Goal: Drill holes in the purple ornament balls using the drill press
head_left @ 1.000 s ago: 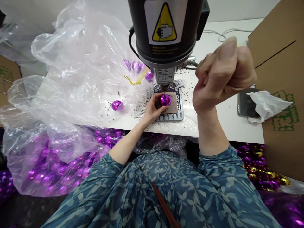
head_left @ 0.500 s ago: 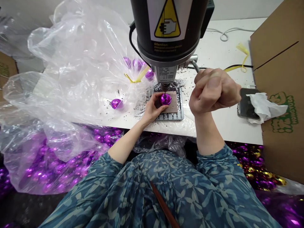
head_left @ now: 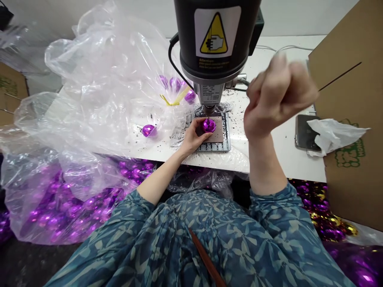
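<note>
Under the black drill press (head_left: 220, 44), my left hand (head_left: 193, 137) grips a shiny purple faceted ball (head_left: 209, 126) between thumb and fingers. The ball rests on a brown board (head_left: 217, 136) over the slotted metal base (head_left: 228, 145). The drill chuck (head_left: 208, 108) is right above the ball; whether the bit touches it I cannot tell. My right hand (head_left: 275, 99), a little blurred, is closed around the end of the press's feed lever (head_left: 243, 81), high on the right.
A purple piece (head_left: 149, 130) lies left of the base among dark shavings. A big clear plastic bag (head_left: 98, 91) covers the left side, with purple balls (head_left: 68, 207) below. A phone (head_left: 306, 131), a crumpled tissue (head_left: 335, 133) and a cardboard box (head_left: 353, 95) stand right.
My right hand came down with the lever half a second ago and is now raised again. My left hand and the ball keep their place on the board.
</note>
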`<action>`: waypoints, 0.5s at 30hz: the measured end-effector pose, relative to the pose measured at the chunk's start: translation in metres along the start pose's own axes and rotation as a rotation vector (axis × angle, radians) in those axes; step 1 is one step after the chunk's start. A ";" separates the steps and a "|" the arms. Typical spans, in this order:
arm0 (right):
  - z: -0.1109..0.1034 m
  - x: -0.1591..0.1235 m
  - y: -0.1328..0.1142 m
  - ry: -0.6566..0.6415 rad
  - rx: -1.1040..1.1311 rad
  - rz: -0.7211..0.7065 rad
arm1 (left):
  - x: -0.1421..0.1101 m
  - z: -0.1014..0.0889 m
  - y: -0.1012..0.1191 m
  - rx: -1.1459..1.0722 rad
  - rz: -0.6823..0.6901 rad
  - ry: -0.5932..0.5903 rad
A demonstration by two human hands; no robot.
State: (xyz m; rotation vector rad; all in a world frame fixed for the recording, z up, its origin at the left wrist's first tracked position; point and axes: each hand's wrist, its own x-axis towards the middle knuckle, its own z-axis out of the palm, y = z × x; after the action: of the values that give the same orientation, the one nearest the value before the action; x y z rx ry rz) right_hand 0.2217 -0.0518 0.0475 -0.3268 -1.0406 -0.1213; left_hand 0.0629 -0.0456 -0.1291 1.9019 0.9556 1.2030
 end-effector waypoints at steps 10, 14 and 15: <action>0.012 0.019 -0.039 -0.225 -0.140 0.577 | -0.091 -0.029 0.064 0.376 0.578 -0.163; 0.016 0.024 -0.031 -0.142 -0.066 0.606 | -0.139 -0.043 0.063 0.601 0.687 -0.364; 0.017 0.028 -0.026 -0.118 -0.053 0.592 | -0.142 -0.050 0.059 0.577 0.691 -0.354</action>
State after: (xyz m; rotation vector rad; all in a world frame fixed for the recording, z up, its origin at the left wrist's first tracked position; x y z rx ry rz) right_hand 0.2152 -0.0694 0.0846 -0.6828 -1.0191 0.4068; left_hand -0.0129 -0.1881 -0.1236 2.9459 0.4762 0.9262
